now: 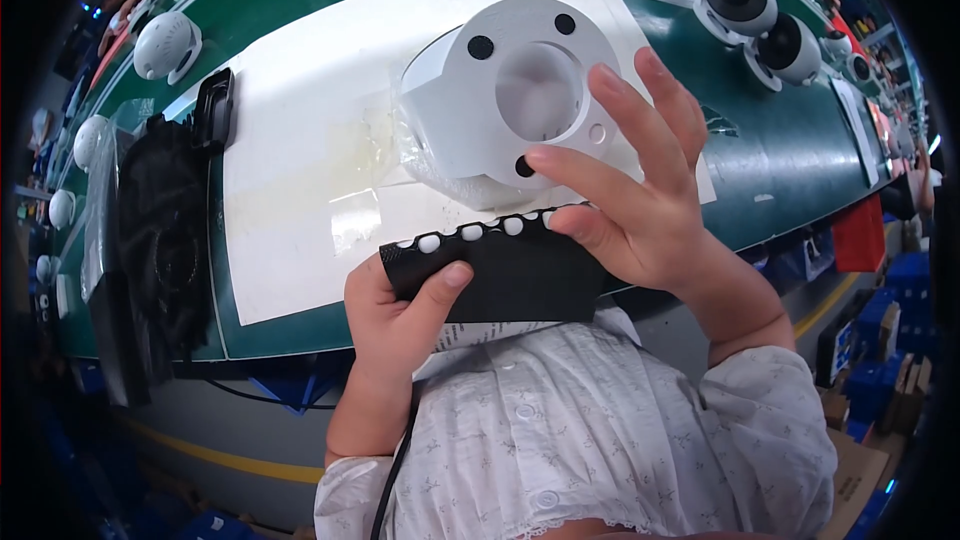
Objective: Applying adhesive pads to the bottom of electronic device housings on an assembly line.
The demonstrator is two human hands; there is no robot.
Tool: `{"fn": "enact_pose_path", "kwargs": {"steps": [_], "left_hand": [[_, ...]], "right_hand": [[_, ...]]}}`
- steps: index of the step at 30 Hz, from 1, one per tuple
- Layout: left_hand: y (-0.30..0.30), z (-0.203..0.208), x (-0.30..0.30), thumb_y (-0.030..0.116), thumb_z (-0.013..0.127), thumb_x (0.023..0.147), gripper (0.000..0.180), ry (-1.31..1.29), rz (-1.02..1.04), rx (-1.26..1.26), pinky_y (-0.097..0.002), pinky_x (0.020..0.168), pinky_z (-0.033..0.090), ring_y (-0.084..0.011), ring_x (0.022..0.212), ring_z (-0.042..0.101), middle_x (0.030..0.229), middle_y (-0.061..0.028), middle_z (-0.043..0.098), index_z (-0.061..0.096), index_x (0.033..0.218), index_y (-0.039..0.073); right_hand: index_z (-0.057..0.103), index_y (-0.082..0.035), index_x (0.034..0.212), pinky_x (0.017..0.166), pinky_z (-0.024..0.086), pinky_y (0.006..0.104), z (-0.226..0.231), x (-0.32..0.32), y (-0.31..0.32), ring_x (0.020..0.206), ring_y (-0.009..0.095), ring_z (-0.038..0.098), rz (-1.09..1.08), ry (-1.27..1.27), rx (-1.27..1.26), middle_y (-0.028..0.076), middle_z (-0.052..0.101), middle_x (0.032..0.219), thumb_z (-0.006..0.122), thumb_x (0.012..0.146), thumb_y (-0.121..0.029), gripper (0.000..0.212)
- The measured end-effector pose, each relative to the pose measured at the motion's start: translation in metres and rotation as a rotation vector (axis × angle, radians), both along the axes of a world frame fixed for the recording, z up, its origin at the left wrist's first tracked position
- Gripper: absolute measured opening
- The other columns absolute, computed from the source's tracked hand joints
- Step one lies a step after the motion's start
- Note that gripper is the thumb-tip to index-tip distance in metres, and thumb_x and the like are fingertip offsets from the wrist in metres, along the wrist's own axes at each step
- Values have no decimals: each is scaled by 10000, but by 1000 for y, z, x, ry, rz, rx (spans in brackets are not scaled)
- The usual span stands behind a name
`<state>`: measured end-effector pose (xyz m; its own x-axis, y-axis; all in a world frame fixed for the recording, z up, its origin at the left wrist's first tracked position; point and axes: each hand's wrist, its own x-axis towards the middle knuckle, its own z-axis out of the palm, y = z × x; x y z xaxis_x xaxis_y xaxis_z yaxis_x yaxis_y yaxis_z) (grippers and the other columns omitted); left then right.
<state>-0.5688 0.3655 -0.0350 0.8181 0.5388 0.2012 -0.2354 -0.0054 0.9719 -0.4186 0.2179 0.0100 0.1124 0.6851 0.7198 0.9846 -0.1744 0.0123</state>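
Note:
A white ring-shaped plastic housing (pixel 470 90) rests base up on the white sheet, with clear plastic film around its lower side. Round black pads (pixel 481 47) sit on its flat rim, three in all, and one small round recess (pixel 597 133) shows bare. My right hand (pixel 640 180) has its fingers spread, the index fingertip touching the pad nearest me. Its thumb is at the edge of a black sheet (pixel 520 280) of stick-on pads, whose top edge shows several white round gaps. My left hand (pixel 395 315) grips that sheet at its left end, thumb on top.
Beneath the housing, a large white sheet (pixel 290 190) covers part of the green table (pixel 780 180). Black bagged material (pixel 165 230) and a small black tray (pixel 213 110) lie at left. White camera-like units (pixel 735 0) stand at the far right, another unit (pixel 167 47) at far left.

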Motion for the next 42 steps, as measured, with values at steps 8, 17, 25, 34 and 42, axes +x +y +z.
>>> {"fn": "enact_pose_path", "kwargs": {"steps": [8, 17, 25, 34, 42], "left_hand": [[3, -4, -1, 26, 685, 681, 119, -30, 26, 172, -208, 483, 357, -86, 532, 464, 592, -26, 516, 577, 687, -24], [5, -9, 0, 41, 709, 657, 175, -87, 85, 476, -213, 481, 361, -107, 504, 442, 523, -21, 462, 542, 634, -4], [3, -10, -4, 85, 722, 680, 205, 33, 99, 353, -185, 453, 334, -46, 491, 414, 531, 4, 505, 547, 700, -20], [3, -4, -2, 90, 715, 692, 193, 43, 93, 250, -177, 478, 360, -44, 524, 457, 564, 1, 542, 562, 726, -23], [6, -5, -5, 76, 705, 696, 170, 106, 43, 266, -176, 478, 361, -41, 523, 459, 571, -1, 548, 568, 726, -20]], "right_hand": [[650, -145, 821, 980, 182, 426, 3, -17, -8, 1211, 326, 296, 76, 177, -100, 72, 496, 1171, 700, 644, -321, 255], [627, -135, 734, 964, 213, 413, -3, -23, 3, 1112, 285, 411, 145, 98, 19, 4, 570, 1048, 699, 568, -140, 181], [591, -61, 780, 910, 330, 353, -6, 19, -2, 1135, 282, 385, 85, 519, 328, 117, 478, 1145, 632, 707, -72, 85], [602, -82, 921, 960, 246, 389, 4, 8, -13, 1160, 279, 374, -90, 248, 106, 97, 475, 1191, 630, 716, -134, 213], [438, -38, 1196, 997, 137, 473, 25, -15, -25, 1214, 270, 323, -257, 169, -373, 106, 374, 1300, 627, 705, -262, 572]]}}
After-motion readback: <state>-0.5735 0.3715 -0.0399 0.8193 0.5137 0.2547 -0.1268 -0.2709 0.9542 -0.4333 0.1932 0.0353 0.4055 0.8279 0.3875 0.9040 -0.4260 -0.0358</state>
